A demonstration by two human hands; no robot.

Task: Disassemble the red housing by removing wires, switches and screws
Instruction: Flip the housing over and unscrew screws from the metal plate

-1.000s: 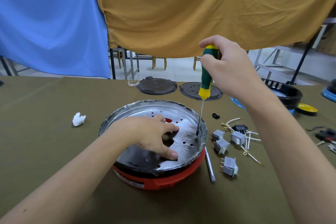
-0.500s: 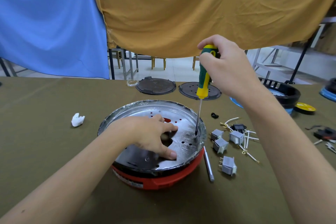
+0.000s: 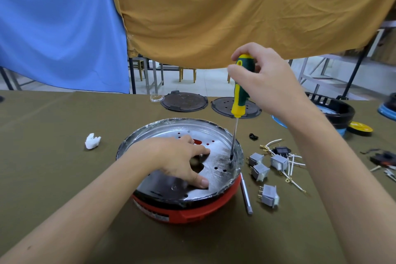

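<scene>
Two hands worked the red housing [image 3: 188,212] on the table [image 3: 53,135]: the left hand [image 3: 177,158] pressed flat on its metal plate [image 3: 216,148], the right hand [image 3: 265,79] gripped the screwdriver [image 3: 241,92] upright on a rim screw. Judged next: turn it out.

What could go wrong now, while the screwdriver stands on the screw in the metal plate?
1. The screwdriver tip could slip off the screw and scratch the metal plate, or perhaps reach the left hand resting nearby.
2. A freed screw might drop through the plate's holes into the red housing.
</scene>
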